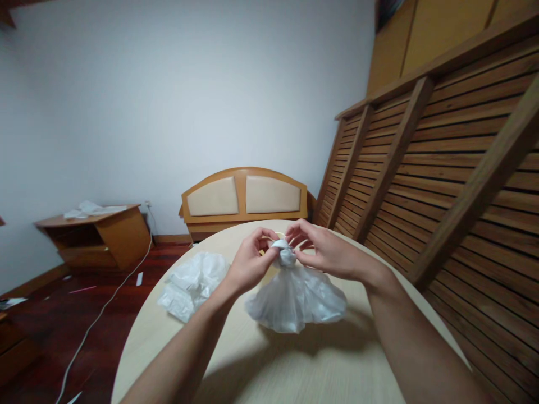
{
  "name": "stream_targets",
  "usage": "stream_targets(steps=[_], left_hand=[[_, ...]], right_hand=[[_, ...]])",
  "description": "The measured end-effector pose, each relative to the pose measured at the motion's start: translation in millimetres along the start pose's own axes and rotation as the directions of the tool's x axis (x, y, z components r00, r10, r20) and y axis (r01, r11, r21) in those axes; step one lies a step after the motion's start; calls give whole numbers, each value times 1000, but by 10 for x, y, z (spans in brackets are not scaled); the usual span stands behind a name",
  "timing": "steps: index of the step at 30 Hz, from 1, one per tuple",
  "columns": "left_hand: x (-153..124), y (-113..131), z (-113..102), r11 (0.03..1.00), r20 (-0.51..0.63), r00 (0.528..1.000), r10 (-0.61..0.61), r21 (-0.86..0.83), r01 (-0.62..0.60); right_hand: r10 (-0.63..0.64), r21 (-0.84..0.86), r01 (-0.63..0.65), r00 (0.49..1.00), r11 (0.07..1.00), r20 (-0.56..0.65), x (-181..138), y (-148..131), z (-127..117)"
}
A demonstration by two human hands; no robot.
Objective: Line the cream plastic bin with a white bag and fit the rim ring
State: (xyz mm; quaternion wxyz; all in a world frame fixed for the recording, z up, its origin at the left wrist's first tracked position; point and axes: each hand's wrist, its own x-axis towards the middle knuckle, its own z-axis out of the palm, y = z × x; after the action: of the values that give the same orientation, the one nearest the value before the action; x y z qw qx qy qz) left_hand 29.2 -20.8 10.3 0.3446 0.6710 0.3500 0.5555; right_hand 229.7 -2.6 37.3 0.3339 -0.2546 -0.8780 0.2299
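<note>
A white plastic bag (297, 300) hangs over the table, gathered into a knot-like bunch at its top and flaring out below. My left hand (254, 259) pinches the left side of that bunch between thumb and fingers. On the opposite side, my right hand (318, 247) grips it the same way, fingers curled. Something pale yellow (279, 235) shows just behind the bunch; most of it is hidden. Left of my hands, a second crumpled white plastic bag (196, 283) lies on the table.
The round pale table (337, 365) stands in front of me. Behind it is a headboard (244, 193) with cream panels. Wooden slatted panels (421, 163) lean along the right. A low cabinet (101, 235) and a white cable (103, 308) are at left.
</note>
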Motion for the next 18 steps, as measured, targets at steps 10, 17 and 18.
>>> stream_targets(steps=[10,17,18], left_hand=[[46,-53,-7,974,-155,964,-214,-112,198],[70,-50,-29,974,-174,960,-218,-105,202],[71,-40,-36,974,-171,961,-219,-102,204]], right_hand=[[-2,-294,-1,1000,956,-12,23,-129,85],[-9,-424,-35,995,905,-103,54,-119,140],[-11,-419,-38,994,907,-113,62,-108,146]])
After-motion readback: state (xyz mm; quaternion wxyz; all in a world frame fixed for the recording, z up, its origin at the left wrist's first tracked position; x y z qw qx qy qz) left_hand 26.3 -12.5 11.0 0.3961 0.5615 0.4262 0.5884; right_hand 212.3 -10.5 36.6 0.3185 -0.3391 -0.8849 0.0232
